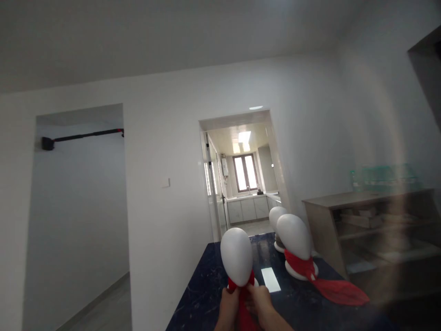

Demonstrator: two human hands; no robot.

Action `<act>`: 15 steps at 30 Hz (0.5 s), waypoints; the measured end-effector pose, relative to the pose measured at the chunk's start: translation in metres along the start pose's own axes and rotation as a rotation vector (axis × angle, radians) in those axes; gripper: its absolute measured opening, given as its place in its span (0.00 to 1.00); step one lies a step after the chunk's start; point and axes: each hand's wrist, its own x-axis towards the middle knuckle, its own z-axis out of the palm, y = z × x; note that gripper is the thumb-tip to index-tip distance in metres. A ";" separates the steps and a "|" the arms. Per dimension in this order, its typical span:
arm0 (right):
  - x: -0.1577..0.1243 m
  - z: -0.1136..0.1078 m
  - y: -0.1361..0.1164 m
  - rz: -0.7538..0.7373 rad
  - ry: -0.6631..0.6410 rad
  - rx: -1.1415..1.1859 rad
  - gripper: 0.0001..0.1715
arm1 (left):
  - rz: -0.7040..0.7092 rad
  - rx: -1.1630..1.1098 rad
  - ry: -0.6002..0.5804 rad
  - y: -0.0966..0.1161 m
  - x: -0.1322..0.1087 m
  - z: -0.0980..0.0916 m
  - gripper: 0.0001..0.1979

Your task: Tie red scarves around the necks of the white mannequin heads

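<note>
Directly ahead on the dark blue table (203, 280) stands a white mannequin head (236, 253). A red scarf (244, 312) goes around its neck, and the cloth hangs down at the front toward me. My left hand (228, 301) is closed on the scarf at the left of the neck front. On the other side, my right hand (259, 301) is closed on the scarf too, close beside the left. The fingertips and any knot between them are partly hidden.
Right of my hands, a second mannequin head (294, 235) wears a knotted red scarf (339, 290) trailing right. A third head (276, 216) stands behind it. A wooden shelf (319, 202) bearing green bottles (389, 177) is at the right. Beyond the table, a doorway opens onto a kitchen.
</note>
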 end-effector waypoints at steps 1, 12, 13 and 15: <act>0.000 0.001 0.000 0.007 0.015 -0.002 0.16 | 0.005 0.008 -0.007 0.001 -0.001 0.001 0.16; -0.009 0.016 0.003 -0.003 0.047 0.048 0.10 | 0.062 0.145 -0.105 0.002 0.008 0.011 0.22; -0.011 0.017 0.004 0.000 0.038 0.064 0.09 | 0.071 0.161 -0.103 0.001 0.009 0.008 0.22; -0.014 0.016 0.006 0.006 0.024 0.098 0.08 | 0.087 0.195 -0.095 0.000 0.010 0.002 0.21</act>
